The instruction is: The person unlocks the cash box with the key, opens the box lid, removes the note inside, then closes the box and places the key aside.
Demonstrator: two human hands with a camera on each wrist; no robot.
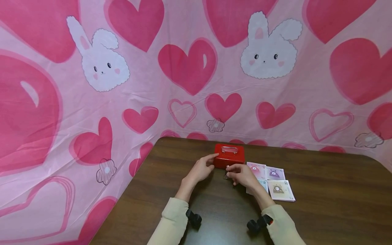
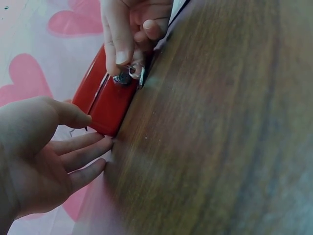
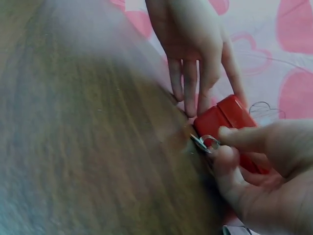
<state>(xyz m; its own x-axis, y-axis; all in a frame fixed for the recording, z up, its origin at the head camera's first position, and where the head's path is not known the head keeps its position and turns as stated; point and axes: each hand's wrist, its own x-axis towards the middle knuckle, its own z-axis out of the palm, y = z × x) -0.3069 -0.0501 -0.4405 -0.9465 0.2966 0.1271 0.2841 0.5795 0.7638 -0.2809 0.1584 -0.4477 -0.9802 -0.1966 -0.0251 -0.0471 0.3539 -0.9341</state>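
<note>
A small red cash box [image 1: 231,157] with a metal handle on its lid stands near the table's back edge. My left hand [image 1: 199,169] touches its left side with fingers mostly straight; one digit lies against the lid's edge in the left wrist view. At the box's front, my right hand [image 1: 245,176] pinches a small key between thumb and finger, by the round lock [image 2: 122,78]. A metal key ring [image 2: 136,71] hangs from the fingertips, with another key [image 3: 199,143] dangling on it. Fingers cover most of the pinched key, so how deep it sits cannot be seen.
Several stacks of colourful paper notes lie right of the box, among them a purple one [image 1: 275,173] and a cream one [image 1: 281,190]. The brown wooden table [image 1: 330,190] ends before a pink heart-and-rabbit cloth [image 1: 183,85] at the back and left.
</note>
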